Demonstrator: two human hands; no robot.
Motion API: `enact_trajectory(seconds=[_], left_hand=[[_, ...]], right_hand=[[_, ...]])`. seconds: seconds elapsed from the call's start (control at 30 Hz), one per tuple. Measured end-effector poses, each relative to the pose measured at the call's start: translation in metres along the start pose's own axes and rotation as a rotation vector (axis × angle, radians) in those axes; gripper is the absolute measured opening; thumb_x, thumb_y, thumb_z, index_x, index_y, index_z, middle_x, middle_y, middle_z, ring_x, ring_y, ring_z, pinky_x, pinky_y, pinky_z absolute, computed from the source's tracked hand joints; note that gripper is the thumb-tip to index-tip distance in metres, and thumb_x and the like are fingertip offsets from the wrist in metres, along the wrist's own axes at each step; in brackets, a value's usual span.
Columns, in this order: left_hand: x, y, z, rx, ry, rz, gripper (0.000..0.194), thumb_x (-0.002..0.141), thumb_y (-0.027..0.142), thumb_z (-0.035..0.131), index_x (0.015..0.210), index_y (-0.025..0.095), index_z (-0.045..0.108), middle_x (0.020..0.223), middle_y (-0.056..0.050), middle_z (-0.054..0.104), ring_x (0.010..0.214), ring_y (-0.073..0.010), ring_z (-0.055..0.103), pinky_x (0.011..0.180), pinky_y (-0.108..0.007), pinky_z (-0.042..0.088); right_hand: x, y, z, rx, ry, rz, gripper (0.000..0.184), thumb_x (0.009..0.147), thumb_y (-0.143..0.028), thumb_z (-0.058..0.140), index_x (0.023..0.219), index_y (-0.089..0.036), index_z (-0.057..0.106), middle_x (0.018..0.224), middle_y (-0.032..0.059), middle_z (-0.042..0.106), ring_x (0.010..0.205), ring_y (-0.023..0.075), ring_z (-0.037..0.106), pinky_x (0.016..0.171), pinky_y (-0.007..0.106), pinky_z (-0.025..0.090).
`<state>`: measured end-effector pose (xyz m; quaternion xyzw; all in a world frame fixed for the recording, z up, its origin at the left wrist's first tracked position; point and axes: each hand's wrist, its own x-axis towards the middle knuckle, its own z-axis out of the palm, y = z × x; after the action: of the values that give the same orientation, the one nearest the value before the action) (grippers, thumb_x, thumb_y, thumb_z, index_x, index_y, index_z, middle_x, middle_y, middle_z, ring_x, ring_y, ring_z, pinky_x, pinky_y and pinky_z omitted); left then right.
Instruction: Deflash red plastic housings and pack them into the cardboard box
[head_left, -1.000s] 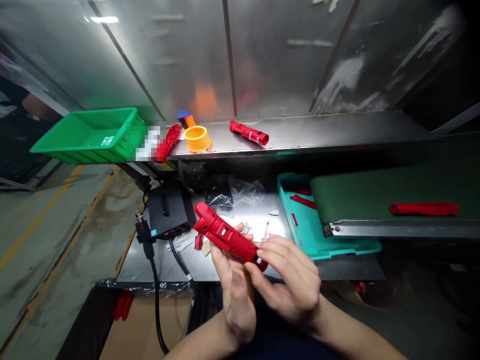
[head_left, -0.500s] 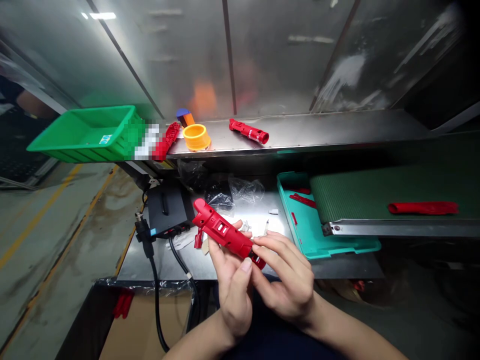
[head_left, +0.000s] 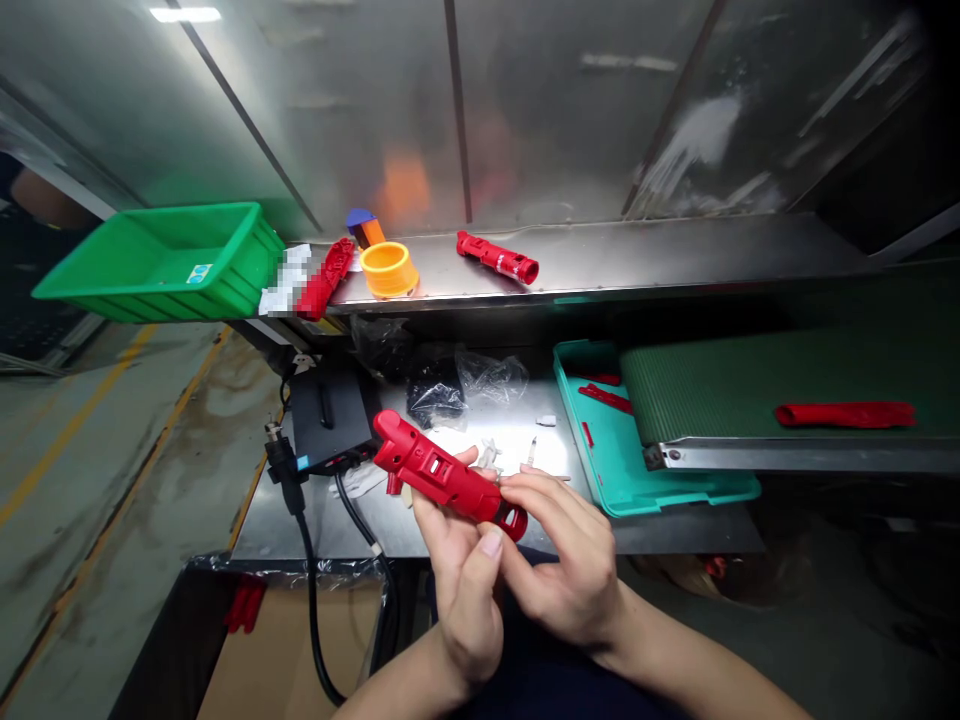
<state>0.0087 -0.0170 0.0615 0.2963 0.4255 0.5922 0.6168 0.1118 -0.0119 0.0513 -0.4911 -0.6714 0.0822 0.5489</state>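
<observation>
A red plastic housing (head_left: pixel 442 470), tube-shaped with slots and holes along it, is held slantwise above the metal bench in the head view. My left hand (head_left: pixel 465 580) cradles it from below, its thumb near the lower right end. My right hand (head_left: pixel 566 550) pinches that same end, where a round opening shows, with its fingertips and thumb. Beneath the housing, part of another red piece (head_left: pixel 394 484) shows near the bench. White scraps and a small pointed tool (head_left: pixel 532 452) lie behind my hands.
A green bin (head_left: pixel 150 285), a yellow ring (head_left: pixel 389 270) and a similar red housing (head_left: pixel 497 258) stand on the shelf. At right, a teal tray (head_left: pixel 622 490) sits under the green conveyor (head_left: pixel 750 380), which carries a red part (head_left: pixel 846 414). A black box (head_left: pixel 330 415) with cables is left.
The red housing has turned slightly in my hands, and the round opening at its lower right end shows more. Both hands keep their hold. The camera view has shifted a little.
</observation>
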Motion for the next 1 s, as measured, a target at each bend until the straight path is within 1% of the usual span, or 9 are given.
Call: enact_trajectory(seconds=[0.1,0.23,0.3,0.4,0.5,0.63,0.7,0.83,1.0], left_hand=[[0.000,0.000,0.001,0.027,0.003,0.015,0.078,0.087,0.027,0.068,0.156,0.036,0.033,0.140,-0.007,0.062,0.119,-0.0321,0.063,0.109,-0.058,0.048],[0.000,-0.002,0.002,0.016,-0.033,0.020,0.063,0.089,0.026,0.068,0.146,0.040,0.046,0.124,-0.003,0.069,0.112,-0.0291,0.065,0.104,-0.054,0.052],[0.000,-0.005,0.003,0.019,-0.033,0.036,0.057,0.089,0.025,0.067,0.141,0.040,0.049,0.126,-0.003,0.068,0.111,-0.0282,0.065,0.103,-0.054,0.053],[0.002,-0.010,0.003,0.035,-0.052,0.146,0.056,0.089,0.025,0.069,0.140,0.040,0.051,0.133,-0.003,0.066,0.111,-0.0280,0.067,0.100,-0.054,0.057],[0.004,-0.016,0.005,0.032,-0.101,0.225,0.057,0.090,0.024,0.068,0.141,0.042,0.052,0.133,-0.002,0.066,0.112,-0.0261,0.068,0.099,-0.052,0.058],[0.003,-0.017,0.009,0.002,-0.107,0.201,0.052,0.093,0.022,0.064,0.141,0.040,0.053,0.126,-0.003,0.069,0.108,-0.0236,0.069,0.100,-0.049,0.059],[0.003,-0.017,0.011,-0.008,-0.096,0.191,0.052,0.093,0.022,0.064,0.141,0.040,0.053,0.126,-0.003,0.069,0.107,-0.0223,0.069,0.099,-0.047,0.059],[0.003,-0.016,0.014,-0.012,-0.061,0.199,0.052,0.091,0.021,0.066,0.139,0.039,0.055,0.127,-0.003,0.068,0.107,-0.0226,0.068,0.096,-0.044,0.060],[0.002,-0.014,0.013,-0.019,-0.016,0.188,0.052,0.089,0.023,0.069,0.137,0.038,0.058,0.124,-0.003,0.069,0.106,-0.0222,0.067,0.090,-0.039,0.060]], right_hand=[[0.000,0.000,0.000,0.011,0.012,-0.002,0.025,0.086,-0.011,0.066,0.110,-0.014,0.067,0.099,0.0141,0.077,0.090,0.0256,0.076,0.090,0.044,0.063],[0.000,0.001,-0.003,0.026,0.004,0.004,0.024,0.085,-0.011,0.066,0.109,-0.014,0.066,0.098,0.0139,0.077,0.091,0.0252,0.074,0.089,0.043,0.062],[0.001,0.002,-0.006,0.040,-0.003,0.009,0.024,0.085,-0.011,0.066,0.109,-0.014,0.066,0.099,0.0135,0.077,0.090,0.0248,0.074,0.088,0.043,0.062],[0.002,0.005,-0.010,0.057,-0.016,0.009,0.024,0.085,-0.010,0.068,0.109,-0.014,0.065,0.099,0.0130,0.077,0.090,0.0245,0.074,0.090,0.044,0.061],[0.002,0.008,-0.013,0.067,-0.038,0.009,0.026,0.085,-0.009,0.069,0.110,-0.013,0.066,0.100,0.0134,0.077,0.091,0.0247,0.073,0.091,0.045,0.061],[0.001,0.012,-0.015,0.019,-0.034,-0.046,0.026,0.086,-0.008,0.071,0.111,-0.012,0.067,0.100,0.0150,0.076,0.092,0.0254,0.074,0.093,0.047,0.061],[0.001,0.013,-0.016,0.032,-0.030,-0.049,0.026,0.085,-0.007,0.070,0.110,-0.013,0.067,0.100,0.0143,0.076,0.092,0.0249,0.074,0.094,0.047,0.060],[0.007,0.013,-0.018,0.144,-0.060,0.034,0.026,0.085,-0.008,0.069,0.109,-0.018,0.065,0.099,0.0098,0.075,0.091,0.0236,0.072,0.092,0.045,0.059],[0.010,0.011,-0.017,0.216,-0.115,0.118,0.026,0.085,-0.010,0.069,0.109,-0.020,0.065,0.103,0.0094,0.074,0.093,0.0241,0.070,0.083,0.041,0.059]])
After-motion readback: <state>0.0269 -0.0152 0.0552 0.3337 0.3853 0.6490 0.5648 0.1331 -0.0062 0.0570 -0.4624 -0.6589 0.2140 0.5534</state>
